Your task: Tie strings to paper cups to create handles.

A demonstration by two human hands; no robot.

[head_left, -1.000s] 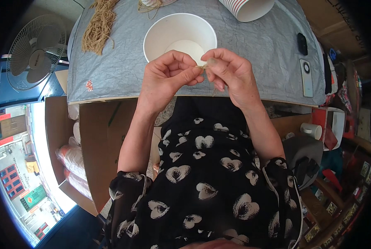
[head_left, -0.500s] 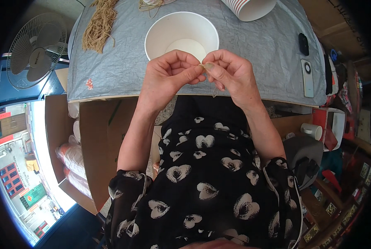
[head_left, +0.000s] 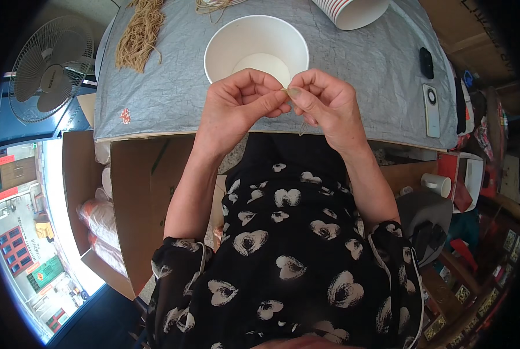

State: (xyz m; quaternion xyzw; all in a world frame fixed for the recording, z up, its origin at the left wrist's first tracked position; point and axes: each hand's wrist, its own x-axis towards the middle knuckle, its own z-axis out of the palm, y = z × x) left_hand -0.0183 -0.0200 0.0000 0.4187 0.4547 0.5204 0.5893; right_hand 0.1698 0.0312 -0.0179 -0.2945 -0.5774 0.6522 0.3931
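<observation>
Hands: our left hand (head_left: 236,107) and right hand (head_left: 324,104) meet fingertip to fingertip, both pinched on a thin strand (head_left: 288,92) | just beyond them, white paper bowl (head_left: 256,46) on counter (head_left: 155,99) (empty, so early work) | fibre bundle (head_left: 140,32) untouched far left.

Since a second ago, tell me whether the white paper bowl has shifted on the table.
No. The white paper bowl sits in the same spot on the grey table cover, just beyond both hands, with the bundle of tan strands equally far to its left.
</observation>
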